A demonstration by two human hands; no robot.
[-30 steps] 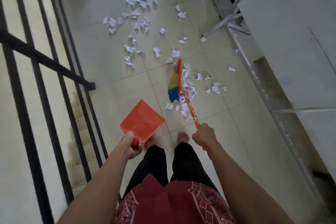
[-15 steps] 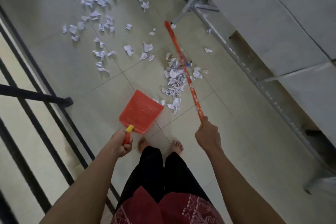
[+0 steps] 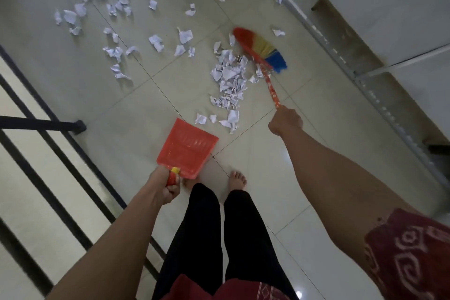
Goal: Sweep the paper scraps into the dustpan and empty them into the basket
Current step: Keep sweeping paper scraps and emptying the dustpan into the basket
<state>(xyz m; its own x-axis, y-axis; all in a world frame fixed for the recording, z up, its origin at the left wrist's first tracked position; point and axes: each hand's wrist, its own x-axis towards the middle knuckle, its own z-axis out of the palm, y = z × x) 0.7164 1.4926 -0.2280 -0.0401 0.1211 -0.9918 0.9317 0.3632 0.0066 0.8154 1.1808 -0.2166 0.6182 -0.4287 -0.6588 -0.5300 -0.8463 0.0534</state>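
Observation:
White paper scraps [image 3: 230, 81] lie in a loose heap on the tiled floor, with more scattered scraps [image 3: 114, 7] farther off at the upper left. My right hand [image 3: 285, 121] grips the red handle of a broom [image 3: 261, 50]. Its red, yellow and blue bristles rest on the floor just right of the heap. My left hand [image 3: 165, 184] holds the handle of a red dustpan [image 3: 187, 147]. The pan is empty and sits below and left of the heap, its mouth toward the scraps. No basket is in view.
A black stair railing [image 3: 43, 126] runs along the left, with steps dropping beyond it. A grey metal frame [image 3: 314, 29] and a white wall border the right side. My bare feet [image 3: 237, 180] stand just behind the dustpan.
The broom head has swung from the left of the heap over to its right side. The scraps are gathered tighter. My view has moved closer, and the dustpan stays low near my feet.

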